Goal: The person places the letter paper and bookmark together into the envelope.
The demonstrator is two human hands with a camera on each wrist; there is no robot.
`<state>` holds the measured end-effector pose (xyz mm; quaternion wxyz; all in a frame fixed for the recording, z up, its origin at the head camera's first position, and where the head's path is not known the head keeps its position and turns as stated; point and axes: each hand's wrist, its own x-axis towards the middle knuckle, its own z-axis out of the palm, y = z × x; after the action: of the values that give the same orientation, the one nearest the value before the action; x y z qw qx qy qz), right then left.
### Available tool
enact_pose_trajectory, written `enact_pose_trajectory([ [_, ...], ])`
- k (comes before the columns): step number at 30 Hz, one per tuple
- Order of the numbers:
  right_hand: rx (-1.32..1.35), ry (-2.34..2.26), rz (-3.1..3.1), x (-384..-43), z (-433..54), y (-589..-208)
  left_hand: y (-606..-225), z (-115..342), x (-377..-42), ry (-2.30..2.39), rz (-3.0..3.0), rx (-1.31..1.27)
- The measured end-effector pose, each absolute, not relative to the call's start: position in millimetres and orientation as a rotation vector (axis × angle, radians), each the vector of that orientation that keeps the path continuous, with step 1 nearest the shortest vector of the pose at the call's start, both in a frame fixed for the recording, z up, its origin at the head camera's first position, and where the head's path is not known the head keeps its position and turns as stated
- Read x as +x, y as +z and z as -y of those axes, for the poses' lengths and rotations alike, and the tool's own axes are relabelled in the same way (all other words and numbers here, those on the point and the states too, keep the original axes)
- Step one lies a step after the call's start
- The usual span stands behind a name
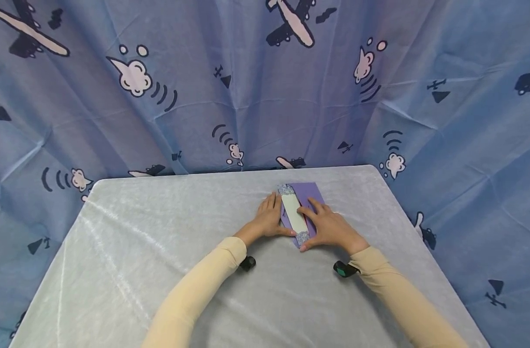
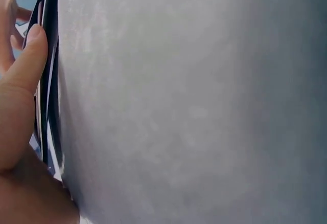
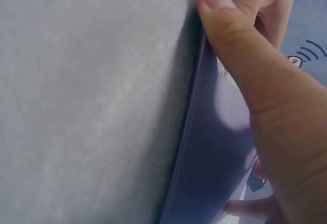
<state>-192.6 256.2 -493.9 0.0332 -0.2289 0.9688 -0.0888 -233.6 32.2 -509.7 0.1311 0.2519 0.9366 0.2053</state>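
Observation:
A purple folded card (image 1: 310,192) lies on the pale cloth-covered table, with a cream strip (image 1: 293,212) along it. Grey patterned bands mark both ends of the strip. At the card's left edge rests my left hand (image 1: 266,218), its fingers extended and its thumb reaching to the near end. My right hand (image 1: 332,227) spreads over the right side, fingers on the card and thumb at the near corner. Several thin layers show at the card's edge (image 2: 50,75) in the left wrist view. In the right wrist view, the thumb presses near the purple edge (image 3: 204,147).
The light grey table (image 1: 160,217) reaches to a blue curtain (image 1: 195,87) with printed planes and clouds, which hangs behind it and at both sides. Dark wrist devices sit at the left wrist (image 1: 248,263) and the right wrist (image 1: 345,268).

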Motion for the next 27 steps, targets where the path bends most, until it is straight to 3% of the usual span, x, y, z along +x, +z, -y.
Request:
enact_pose_trajectory([
  [27,-0.724,-0.285,-2.995,-191.7,-256.2,-493.0,-504.5,-46.2,-233.0,0.488,-2.743,0.663],
])
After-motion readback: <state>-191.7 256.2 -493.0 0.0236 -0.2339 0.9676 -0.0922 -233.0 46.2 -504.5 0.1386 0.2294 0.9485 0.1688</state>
